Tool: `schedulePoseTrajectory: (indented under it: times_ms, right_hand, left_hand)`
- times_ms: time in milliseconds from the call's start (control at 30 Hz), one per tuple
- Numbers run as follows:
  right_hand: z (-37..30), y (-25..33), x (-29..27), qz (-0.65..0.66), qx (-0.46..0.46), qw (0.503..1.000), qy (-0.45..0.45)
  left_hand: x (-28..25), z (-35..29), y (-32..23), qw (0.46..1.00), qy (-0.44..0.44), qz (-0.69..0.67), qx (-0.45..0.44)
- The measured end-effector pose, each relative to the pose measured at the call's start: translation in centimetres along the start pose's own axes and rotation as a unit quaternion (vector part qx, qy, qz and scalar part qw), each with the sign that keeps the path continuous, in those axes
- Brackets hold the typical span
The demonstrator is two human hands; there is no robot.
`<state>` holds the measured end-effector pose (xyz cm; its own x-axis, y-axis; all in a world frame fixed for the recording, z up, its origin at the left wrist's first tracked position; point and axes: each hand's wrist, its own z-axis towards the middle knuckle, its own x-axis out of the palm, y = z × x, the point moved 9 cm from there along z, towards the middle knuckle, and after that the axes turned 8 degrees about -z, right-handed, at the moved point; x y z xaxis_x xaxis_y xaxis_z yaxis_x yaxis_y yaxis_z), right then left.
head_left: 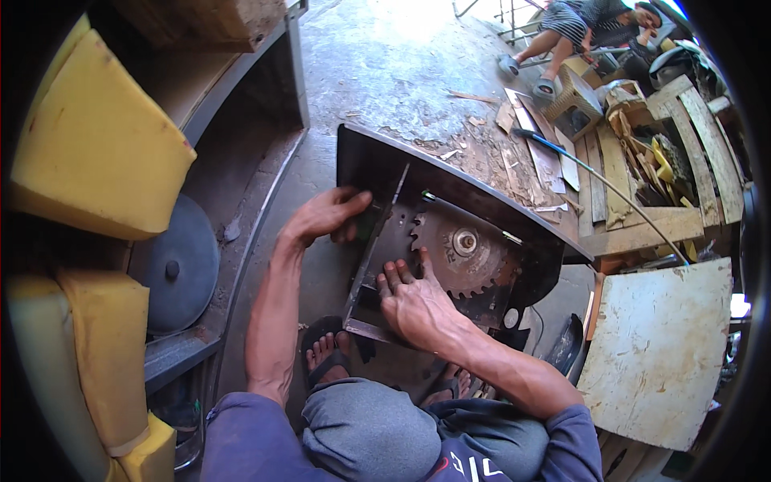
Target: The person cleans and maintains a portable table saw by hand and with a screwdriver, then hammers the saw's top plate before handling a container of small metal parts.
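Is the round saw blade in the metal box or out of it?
In: the circular saw blade sits inside the metal housing, with the far wall beyond it.

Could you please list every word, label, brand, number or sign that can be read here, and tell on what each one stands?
Shirt: white lettering near the picture's lower edge, only partly in view; I do not copy it out.
Saw blade: dark marks, perhaps writing, too blurred to read.
I can make out no other text.
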<state>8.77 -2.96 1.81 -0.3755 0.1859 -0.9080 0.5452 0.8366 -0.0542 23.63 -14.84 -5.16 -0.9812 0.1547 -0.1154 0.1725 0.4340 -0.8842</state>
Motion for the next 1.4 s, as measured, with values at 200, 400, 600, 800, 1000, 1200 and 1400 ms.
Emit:
schedulePoseTrajectory:
  times_ms: [200,400,600,800,1000,1200,1400]
  right_hand:
    - [-0.4,-0.6,-0.2,0.011,0.019,1.000,-0.007]
    - [0.0,0.0,-0.5,-0.012,0.001,1.000,-0.002]
    - [-0.3,-0.3,-0.5,-0.020,0.011,1.000,-0.009]
    - [-0.3,-0.2,-0.3,-0.011,0.005,1.000,-0.013]
    - [-0.1,0.2,-0.6,-0.014,0.005,1.000,-0.017]
    - [-0.5,-0.3,-0.6,-0.009,0.011,1.000,-0.021]
    - [-0.2,0.0,-0.4,-0.008,0.009,1.000,-0.023]
  left_hand:
    - [-1.5,0.7,0.0,0.991,-0.062,0.110,-0.052]
    - [0.2,0.5,-1.9,0.977,0.022,0.182,0.113]
    - [0.0,-0.5,-0.9,0.976,-0.026,-0.051,0.212]
    - [1.5,-0.4,-1.0,0.983,0.010,0.164,0.077]
    - [0.0,0.3,0.5,0.984,-0.065,-0.030,0.166]
    - [0.9,-1.3,-1.8,0.972,-0.009,0.111,0.209]
    - [0.1,1.8,1.5,0.999,0.033,-0.013,0.019]
